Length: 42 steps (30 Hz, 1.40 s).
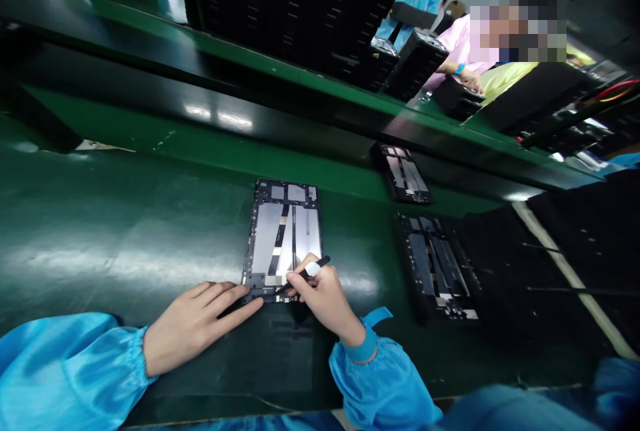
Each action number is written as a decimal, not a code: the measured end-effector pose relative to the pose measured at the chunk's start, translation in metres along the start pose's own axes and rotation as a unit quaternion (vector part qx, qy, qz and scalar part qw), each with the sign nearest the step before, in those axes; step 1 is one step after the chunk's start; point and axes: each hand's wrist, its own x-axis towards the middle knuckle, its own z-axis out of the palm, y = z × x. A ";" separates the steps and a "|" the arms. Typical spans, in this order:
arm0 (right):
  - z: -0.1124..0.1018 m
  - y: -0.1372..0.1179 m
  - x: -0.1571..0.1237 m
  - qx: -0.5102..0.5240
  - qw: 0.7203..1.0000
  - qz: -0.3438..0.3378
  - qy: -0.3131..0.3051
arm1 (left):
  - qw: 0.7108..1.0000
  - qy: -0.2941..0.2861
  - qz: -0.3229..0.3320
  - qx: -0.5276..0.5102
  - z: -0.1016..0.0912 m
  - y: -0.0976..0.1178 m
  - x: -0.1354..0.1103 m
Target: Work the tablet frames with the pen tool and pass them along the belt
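Note:
An opened tablet (267,238) lies on the green bench in front of me, its silver battery panels and dark ribbon cable exposed. My right hand (323,294) grips a pair of dark tweezers (297,278) with a pale wrap near the back end. Their tip reaches down to the tablet's lower edge, close to small connectors; whether it touches cannot be made out. Stretched out flat, my left hand (205,314) rests its fingertips on the lower left corner of the tablet and holds nothing.
Further right lie another opened tablet (435,264) and a small stack of tablets (405,174). Black trays (560,264) fill the right side. Behind a raised ledge (225,108) stand tall black racks (290,11). A person in pink (457,44) works across the bench.

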 end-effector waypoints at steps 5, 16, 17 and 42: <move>-0.001 -0.002 0.000 -0.015 1.000 -0.006 -0.002 | 1.000 0.000 -0.014 -0.013 -0.001 0.000 0.002; -0.001 0.000 0.000 -0.033 0.999 -0.018 -0.005 | 0.996 0.021 -0.048 -0.078 -0.001 -0.001 0.013; -0.001 0.001 0.000 -0.034 0.999 -0.018 -0.006 | 0.995 0.019 -0.049 -0.079 -0.002 -0.001 0.013; -0.012 0.035 0.051 0.135 0.943 -0.090 0.290 | 0.999 0.006 0.036 -0.019 0.011 -0.009 0.065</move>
